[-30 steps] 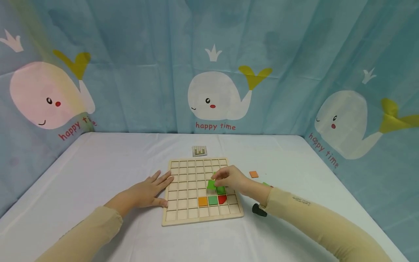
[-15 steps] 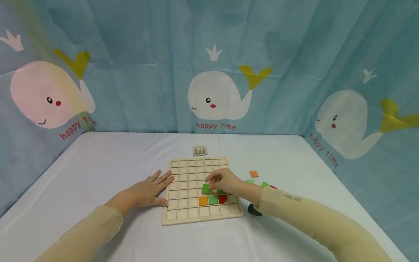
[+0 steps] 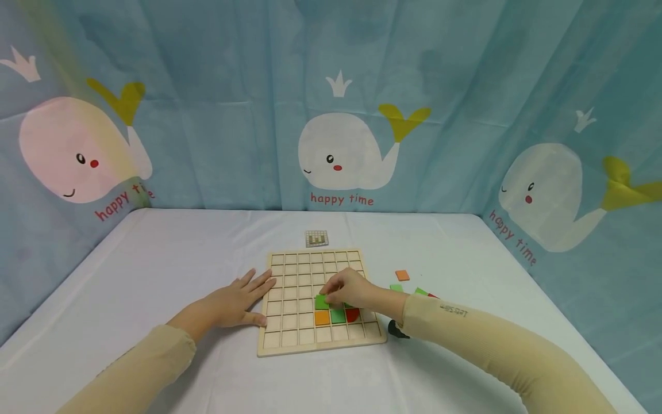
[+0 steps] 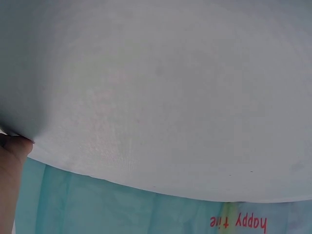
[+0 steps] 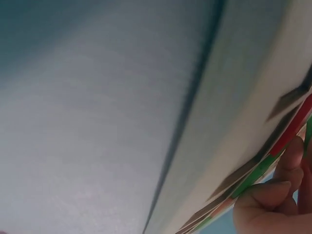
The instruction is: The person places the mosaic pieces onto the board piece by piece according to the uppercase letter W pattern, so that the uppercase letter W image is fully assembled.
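Note:
A wooden grid board (image 3: 289,339) lies on the white table in the head view. My left hand (image 3: 233,302) rests flat with spread fingers along the board's left edge. Over the board, my right hand (image 3: 349,288) pinches a green square tile (image 3: 321,302) by its right side, at the cell just behind an orange tile (image 3: 322,318). Beside the orange one sit a teal-green tile (image 3: 338,315) and a red rounded tile (image 3: 353,314). Another green tile behind these is mostly covered by my right hand. The right wrist view shows my right thumb and fingers (image 5: 270,195) close over the tiles.
A small pattern card (image 3: 316,238) lies behind the board. Right of the board are a loose orange tile (image 3: 402,275), a light green tile (image 3: 396,287) and a green-and-red piece (image 3: 425,292). A black object (image 3: 397,330) shows partly under my right sleeve.
My right hand has moved left and lowered the green tile to the cell behind the orange tile. The left hand has stayed in place on the board's edge.

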The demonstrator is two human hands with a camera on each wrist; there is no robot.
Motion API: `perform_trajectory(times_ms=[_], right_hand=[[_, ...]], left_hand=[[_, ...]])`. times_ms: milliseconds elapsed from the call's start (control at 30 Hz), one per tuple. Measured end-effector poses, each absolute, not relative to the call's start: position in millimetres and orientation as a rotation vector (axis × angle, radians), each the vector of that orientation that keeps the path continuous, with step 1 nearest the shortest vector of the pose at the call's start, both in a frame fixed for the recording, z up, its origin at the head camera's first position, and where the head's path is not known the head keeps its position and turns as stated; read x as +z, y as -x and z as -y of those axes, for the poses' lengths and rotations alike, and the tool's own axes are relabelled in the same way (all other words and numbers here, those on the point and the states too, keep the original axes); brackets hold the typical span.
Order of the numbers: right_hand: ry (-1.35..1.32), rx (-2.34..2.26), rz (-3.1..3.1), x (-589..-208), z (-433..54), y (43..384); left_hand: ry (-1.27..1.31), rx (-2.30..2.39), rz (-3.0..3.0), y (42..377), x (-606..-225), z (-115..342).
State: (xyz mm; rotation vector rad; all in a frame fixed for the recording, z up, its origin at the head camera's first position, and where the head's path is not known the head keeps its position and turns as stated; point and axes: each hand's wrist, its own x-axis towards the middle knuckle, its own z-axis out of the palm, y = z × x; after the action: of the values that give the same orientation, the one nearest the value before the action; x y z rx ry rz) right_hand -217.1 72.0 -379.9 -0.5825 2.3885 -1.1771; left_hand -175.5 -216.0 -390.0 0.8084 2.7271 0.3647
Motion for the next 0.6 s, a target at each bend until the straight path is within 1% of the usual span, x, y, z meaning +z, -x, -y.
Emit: perform_trajectory(times_ms=[600], right_hand=[[0.618, -1.179, -2.412, -374.9, -74.7, 221.5]], left_hand=[[-0.812, 0.368, -2.726, 175.4, -389.7, 215.9]])
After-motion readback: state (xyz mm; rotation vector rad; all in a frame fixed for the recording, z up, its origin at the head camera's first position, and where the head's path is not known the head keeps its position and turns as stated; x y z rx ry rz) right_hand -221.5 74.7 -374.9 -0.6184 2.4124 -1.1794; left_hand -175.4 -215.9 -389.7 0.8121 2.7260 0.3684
